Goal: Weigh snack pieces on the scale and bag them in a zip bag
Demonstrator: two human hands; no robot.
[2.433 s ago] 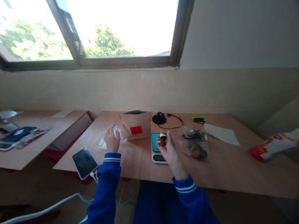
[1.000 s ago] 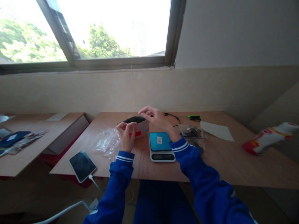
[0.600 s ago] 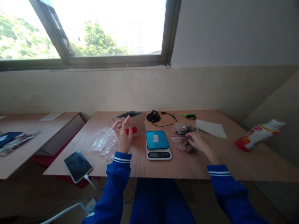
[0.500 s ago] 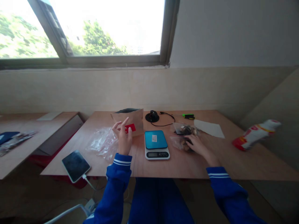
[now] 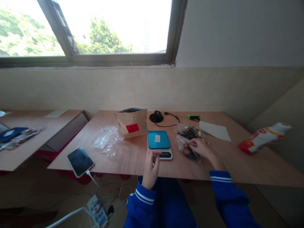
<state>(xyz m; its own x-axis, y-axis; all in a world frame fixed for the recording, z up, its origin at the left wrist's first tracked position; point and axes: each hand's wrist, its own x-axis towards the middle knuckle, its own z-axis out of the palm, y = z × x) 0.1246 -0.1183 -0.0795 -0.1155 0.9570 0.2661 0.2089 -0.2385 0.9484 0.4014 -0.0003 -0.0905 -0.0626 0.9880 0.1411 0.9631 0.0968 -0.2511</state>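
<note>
A small digital kitchen scale [image 5: 159, 140] with a blue top and white body stands in the middle of the table. My left hand [image 5: 151, 166] is at its front edge, holding nothing, fingers slightly bent and apart over the display and buttons. Fingers of my right hand [image 5: 201, 148] pinch the edge of a clear plastic bag [image 5: 187, 150] with brown and dark pieces inside, whose kind I cannot make out. Just behind lies another clear bag [image 5: 191, 130] with similar dark contents. Left of the scale stands an open brown paper pouch [image 5: 131, 122] with a red label.
Crumpled clear plastic bags [image 5: 106, 141] and a charging phone [image 5: 80, 161] lie at left. Behind are a black round-based device [image 5: 156, 116] with a cable, green-and-black tools [image 5: 193, 117] and white paper [image 5: 215, 130]. A white-and-red bottle [image 5: 263, 137] is at right.
My left hand has come down and right from in front of the paper pouch to the scale's front. My right hand has shifted the nearer bag slightly and now pinches its edge.
</note>
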